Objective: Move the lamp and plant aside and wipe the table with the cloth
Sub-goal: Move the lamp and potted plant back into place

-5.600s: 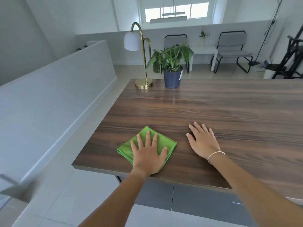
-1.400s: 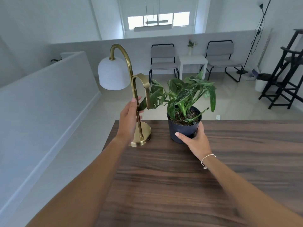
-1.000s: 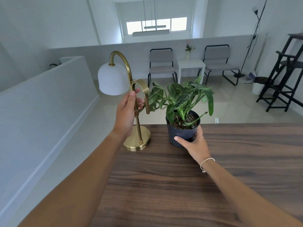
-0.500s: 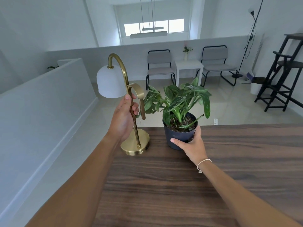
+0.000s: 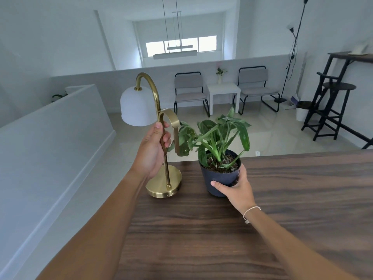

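Observation:
A brass lamp (image 5: 164, 184) with a white dome shade stands at the far left corner of the dark wooden table (image 5: 292, 209). My left hand (image 5: 152, 150) is wrapped around its thin upright stem, just below the shade. Right of it stands a leafy green plant (image 5: 217, 138) in a dark pot (image 5: 220, 177). My right hand (image 5: 237, 188) grips the pot's near right side, thumb across the front. The lamp's base seems to rest on the table. The green cloth is out of view.
The table's far edge runs just behind the lamp and pot, with floor beyond. A low white partition wall (image 5: 50, 138) runs along the left. Two grey chairs (image 5: 190, 91) and a small white side table (image 5: 224, 93) stand far back; a black stool (image 5: 333, 110) stands at the right.
Since 5.6 s ago both hands left the green cloth and table front and reached the far corner. Over the last second the left hand closed on the lamp stem; the right stayed on the pot.

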